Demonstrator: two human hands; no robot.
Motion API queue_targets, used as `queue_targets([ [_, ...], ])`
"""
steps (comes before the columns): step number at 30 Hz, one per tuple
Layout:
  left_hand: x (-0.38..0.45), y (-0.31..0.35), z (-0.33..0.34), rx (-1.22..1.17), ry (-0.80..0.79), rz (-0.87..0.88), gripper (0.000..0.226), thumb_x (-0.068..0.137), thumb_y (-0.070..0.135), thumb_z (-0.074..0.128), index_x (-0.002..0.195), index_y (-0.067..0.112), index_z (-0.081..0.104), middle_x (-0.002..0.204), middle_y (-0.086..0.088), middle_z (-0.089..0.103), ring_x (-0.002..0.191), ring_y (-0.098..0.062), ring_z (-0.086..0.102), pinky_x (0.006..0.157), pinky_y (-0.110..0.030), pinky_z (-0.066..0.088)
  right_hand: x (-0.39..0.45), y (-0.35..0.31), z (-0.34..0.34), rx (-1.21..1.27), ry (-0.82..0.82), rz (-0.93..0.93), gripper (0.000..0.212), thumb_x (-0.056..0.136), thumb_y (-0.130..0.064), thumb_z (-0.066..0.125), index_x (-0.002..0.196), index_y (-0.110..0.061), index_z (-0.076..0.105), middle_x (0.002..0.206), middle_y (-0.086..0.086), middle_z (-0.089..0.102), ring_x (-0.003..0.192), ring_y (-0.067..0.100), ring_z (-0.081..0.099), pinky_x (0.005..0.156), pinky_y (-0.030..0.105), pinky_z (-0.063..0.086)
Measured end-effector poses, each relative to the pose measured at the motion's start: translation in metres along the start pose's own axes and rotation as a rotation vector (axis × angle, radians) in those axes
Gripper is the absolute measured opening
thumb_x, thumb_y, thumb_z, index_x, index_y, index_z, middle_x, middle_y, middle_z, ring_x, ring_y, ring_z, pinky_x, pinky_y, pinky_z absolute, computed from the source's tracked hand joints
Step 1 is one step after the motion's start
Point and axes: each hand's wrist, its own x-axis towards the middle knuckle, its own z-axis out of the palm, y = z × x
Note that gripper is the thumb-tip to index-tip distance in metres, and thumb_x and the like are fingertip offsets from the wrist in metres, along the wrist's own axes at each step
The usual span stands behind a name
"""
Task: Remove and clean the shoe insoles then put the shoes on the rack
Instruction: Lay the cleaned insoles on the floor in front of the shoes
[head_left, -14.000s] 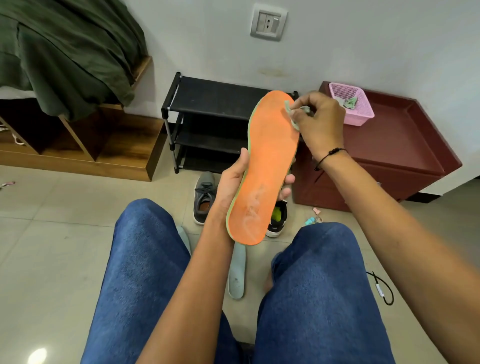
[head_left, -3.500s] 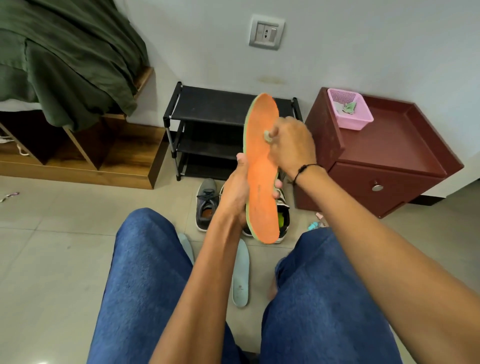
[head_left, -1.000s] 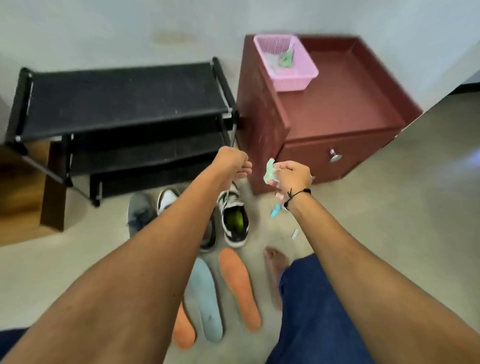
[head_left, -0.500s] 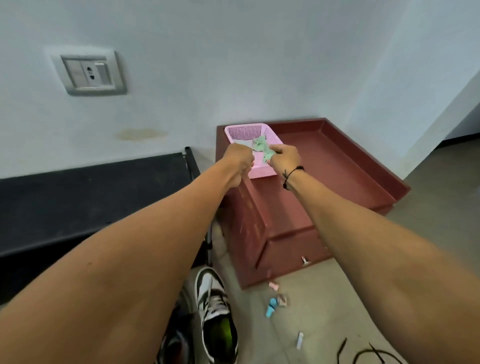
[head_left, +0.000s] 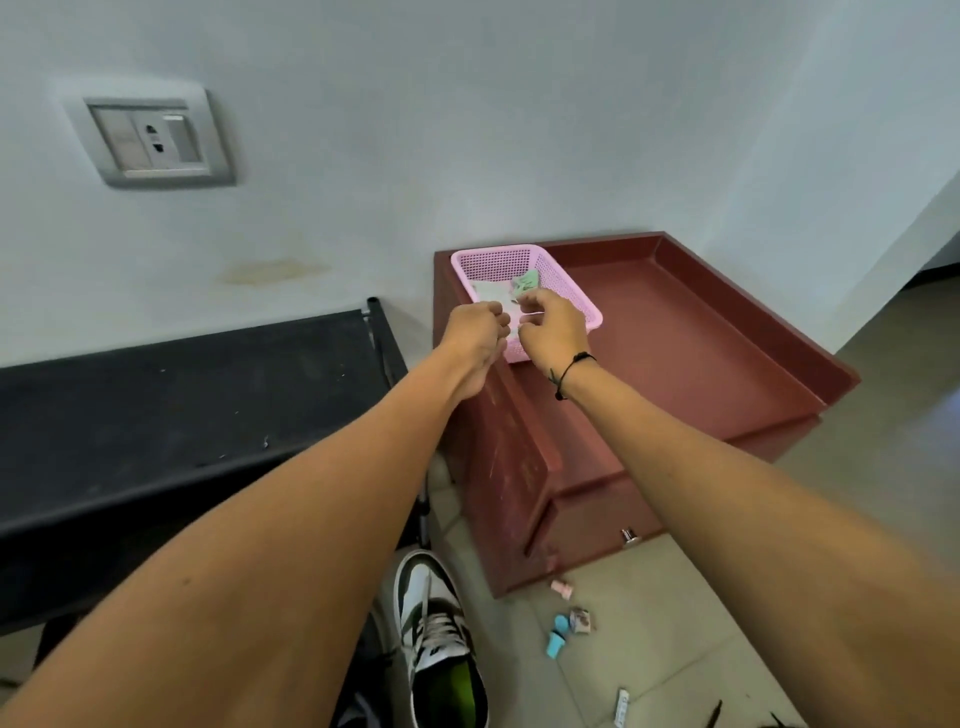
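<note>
Basket (head_left: 582, 301) on cabinet (head_left: 701, 353), right of rack (head_left: 156, 395).

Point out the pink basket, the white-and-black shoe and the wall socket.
pink basket (head_left: 582, 299): head view, on its right mesh wall.
white-and-black shoe (head_left: 441, 639): head view, on the laces.
wall socket (head_left: 156, 139): head view, on the faceplate by the pin holes.

My left hand (head_left: 475, 332) and right hand (head_left: 550, 332) cover the near half of the pink basket (head_left: 582, 291), so I cannot tell what my curled fingers hold. My left forearm hides most of the dark shoe (head_left: 358, 714). The white shoe (head_left: 441, 649) is cut off at the bottom edge. Small floor bits (head_left: 569, 623) are too tiny to identify.
</note>
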Motion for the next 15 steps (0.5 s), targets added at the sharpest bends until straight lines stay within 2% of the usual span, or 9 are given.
queue_targets([
  [3,-0.040,0.001,-0.020,-0.053,-0.012,0.024,0.044,0.092,-0.010,0.026,0.131,0.000,0.046,0.110,-0.009,0.059,0.095,-0.015,0.059,0.086,-0.022,0.047,-0.032,-0.012,0.005,0.036,0.034,-0.049,0.033,0.082,0.009,0.049,0.110,-0.002,0.063,0.109,0.012,0.066,0.100,0.021,0.061,0.091,0.022,0.044],
  [5,-0.076,-0.002,-0.036,-0.048,-0.008,0.011,0.050,0.090,-0.014,0.025,0.136,-0.002,0.040,0.130,-0.015,0.053,0.118,-0.022,0.054,0.097,-0.026,0.043,-0.064,-0.022,0.010,0.048,0.015,-0.058,0.031,0.081,0.008,0.050,0.105,-0.003,0.066,0.105,0.010,0.068,0.099,0.020,0.061,0.092,0.024,0.046],
  [6,-0.096,-0.005,-0.045,-0.037,-0.006,0.001,0.053,0.089,-0.016,0.025,0.138,-0.003,0.039,0.134,-0.016,0.050,0.123,-0.023,0.051,0.100,-0.027,0.041,-0.082,-0.027,0.013,0.059,-0.011,-0.050,0.031,0.080,0.008,0.050,0.104,-0.003,0.066,0.103,0.009,0.068,0.097,0.018,0.062,0.091,0.024,0.046],
  [8,-0.141,-0.019,-0.067,-0.030,0.028,-0.030,0.052,0.088,-0.017,0.025,0.135,-0.002,0.042,0.128,-0.015,0.053,0.120,-0.023,0.051,0.097,-0.027,0.041,-0.122,-0.036,0.022,0.050,-0.081,-0.039,0.031,0.079,0.007,0.051,0.103,-0.005,0.067,0.099,0.006,0.068,0.092,0.016,0.062,0.089,0.023,0.048],
  [9,-0.165,-0.028,-0.079,-0.032,0.043,-0.043,0.049,0.088,-0.017,0.025,0.128,0.001,0.047,0.117,-0.013,0.056,0.111,-0.020,0.054,0.089,-0.024,0.043,-0.143,-0.040,0.027,0.038,-0.115,-0.035,0.031,0.078,0.007,0.052,0.101,-0.006,0.068,0.097,0.005,0.068,0.090,0.016,0.063,0.087,0.021,0.048],
  [11,-0.222,-0.056,-0.108,-0.042,0.094,-0.089,0.044,0.088,-0.018,0.023,0.110,0.007,0.052,0.096,-0.007,0.054,0.090,-0.016,0.052,0.073,-0.019,0.042,-0.196,-0.046,0.042,0.023,-0.217,-0.016,0.030,0.078,0.006,0.053,0.100,-0.008,0.069,0.094,0.003,0.068,0.089,0.014,0.062,0.078,0.007,0.045],
  [12,-0.245,-0.071,-0.121,-0.066,0.135,-0.124,0.044,0.089,-0.018,0.023,0.113,0.006,0.052,0.098,-0.008,0.055,0.092,-0.017,0.053,0.074,-0.019,0.043,-0.219,-0.047,0.049,0.006,-0.275,-0.005,0.029,0.079,0.006,0.054,0.100,-0.008,0.069,0.093,0.001,0.066,0.088,0.011,0.061,0.071,0.001,0.042],
  [13,-0.272,-0.090,-0.137,-0.098,0.189,-0.176,0.044,0.090,-0.018,0.022,0.118,0.002,0.050,0.105,-0.010,0.055,0.098,-0.019,0.054,0.078,-0.020,0.045,-0.247,-0.048,0.058,-0.008,-0.342,0.001,0.028,0.080,0.006,0.054,0.100,-0.007,0.069,0.092,0.000,0.065,0.088,0.010,0.060,0.070,0.000,0.041],
  [15,-0.321,-0.125,-0.167,-0.151,0.260,-0.257,0.039,0.092,-0.017,0.022,0.113,-0.002,0.051,0.104,-0.011,0.051,0.098,-0.018,0.053,0.073,-0.016,0.045,-0.293,-0.046,0.077,-0.023,-0.435,0.024,0.024,0.082,0.005,0.055,0.099,-0.006,0.069,0.091,0.001,0.064,0.090,0.013,0.060,0.080,0.012,0.046],
])
